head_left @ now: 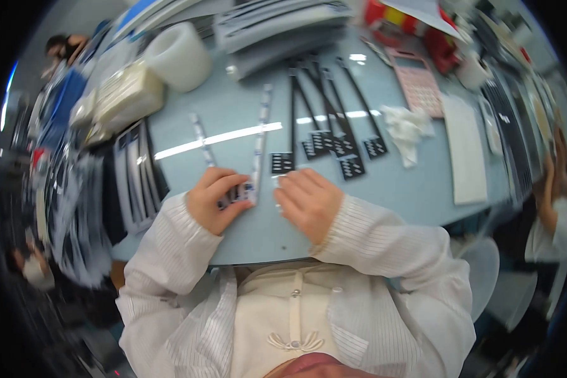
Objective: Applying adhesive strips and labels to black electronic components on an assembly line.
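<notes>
1. On the tabletop (pixel 252 238), near its front edge: patterned strip (pixel 259 142), white with dark marks, running away from the person. Lower end is at the left hand (pixel 217 200).
2. Left grip: closed, thumb and fingers pinching the marked lower end of that strip. Fingers partly hide it.
3. Second patterned strip (pixel 200 133) lies left of the first, slanted, its near end reaching toward the left hand's knuckles.
4. Right hand (pixel 310 203): low over the tabletop, fingers bent together, tips just below the square end of a black strip (pixel 282 164). Can't tell if that grip has anything in it; image is blurred there.
5. Other black strips (pixel 351 167) fan out right of that one, square white-marked ends toward the person, several overlapping.
6. Right side: crumpled white tissue (pixel 408 131), pink calculator (pixel 416 85) beyond it, long white pack (pixel 465 151) further right.
7. Far side: stack of grey packages (pixel 283 30). White roll (pixel 179 57) left of it, cream wrapped bundle (pixel 129 96) next to the roll.
8. Left edge: dark-edged panels (pixel 138 179) side by side.
9. Off the tabletop, upper left: another person (pixel 66 51), small and blurred.
</notes>
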A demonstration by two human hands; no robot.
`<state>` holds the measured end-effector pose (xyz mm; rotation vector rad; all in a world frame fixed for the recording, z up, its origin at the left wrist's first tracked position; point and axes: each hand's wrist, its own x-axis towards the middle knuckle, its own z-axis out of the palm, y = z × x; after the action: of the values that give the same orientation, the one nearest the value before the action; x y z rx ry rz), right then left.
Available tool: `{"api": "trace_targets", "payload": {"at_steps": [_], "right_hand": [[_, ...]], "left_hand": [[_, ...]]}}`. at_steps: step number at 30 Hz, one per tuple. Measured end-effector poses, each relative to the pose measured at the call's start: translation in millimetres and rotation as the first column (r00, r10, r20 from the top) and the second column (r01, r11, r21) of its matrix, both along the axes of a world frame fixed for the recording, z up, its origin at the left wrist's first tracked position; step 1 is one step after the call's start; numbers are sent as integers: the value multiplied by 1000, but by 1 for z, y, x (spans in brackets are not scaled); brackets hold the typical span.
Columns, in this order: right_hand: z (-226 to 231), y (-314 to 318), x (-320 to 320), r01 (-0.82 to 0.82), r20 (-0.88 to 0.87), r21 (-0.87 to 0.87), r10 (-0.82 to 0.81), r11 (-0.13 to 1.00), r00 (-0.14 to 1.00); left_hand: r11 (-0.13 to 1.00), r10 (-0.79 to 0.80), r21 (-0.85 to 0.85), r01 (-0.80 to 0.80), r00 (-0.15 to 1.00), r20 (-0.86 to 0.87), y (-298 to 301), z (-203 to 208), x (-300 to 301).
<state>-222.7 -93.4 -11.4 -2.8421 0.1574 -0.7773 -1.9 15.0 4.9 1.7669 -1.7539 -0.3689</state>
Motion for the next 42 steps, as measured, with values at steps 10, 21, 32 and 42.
{"api": "trace_targets", "payload": {"at_steps": [10, 21, 32, 42], "right_hand": [[-5, 4, 46, -9, -211, 18, 13, 1000, 977], [-9, -3, 50, -144, -20, 1, 144, 990, 989], [4, -8, 56, -258, -146, -321, 221, 911, 964], [40, -6, 59, -212, 194, -320, 283, 924, 939]], "left_hand": [[996, -66, -37, 76, 973, 222, 8, -2, 38], [985, -157, 117, 124, 930, 332, 27, 6, 35], [970, -105, -122, 208, 819, 565, 33, -4, 30], [999, 0, -34, 3, 997, 82, 56, 6, 30]]}}
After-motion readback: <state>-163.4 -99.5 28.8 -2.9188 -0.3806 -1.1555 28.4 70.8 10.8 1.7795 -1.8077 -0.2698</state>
